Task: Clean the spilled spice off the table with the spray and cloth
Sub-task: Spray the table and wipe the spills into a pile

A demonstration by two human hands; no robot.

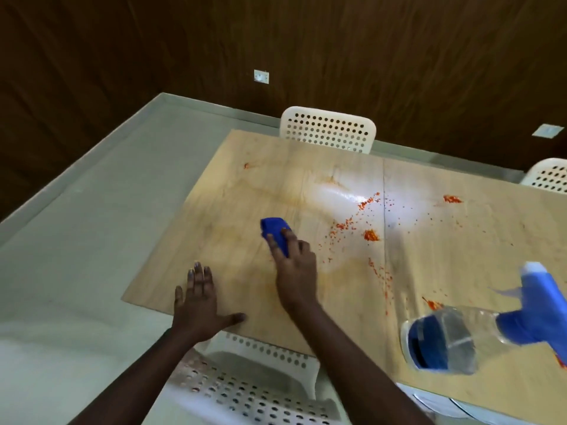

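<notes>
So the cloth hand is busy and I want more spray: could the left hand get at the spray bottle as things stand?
Probably not easily. The left hand lies flat near the table's left edge, the spray bottle stands far right, and the right arm, pressing the blue cloth, crosses between them.

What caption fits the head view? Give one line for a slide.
Right hand presses blue cloth on table beside spilled spice; left hand braces.
</notes>
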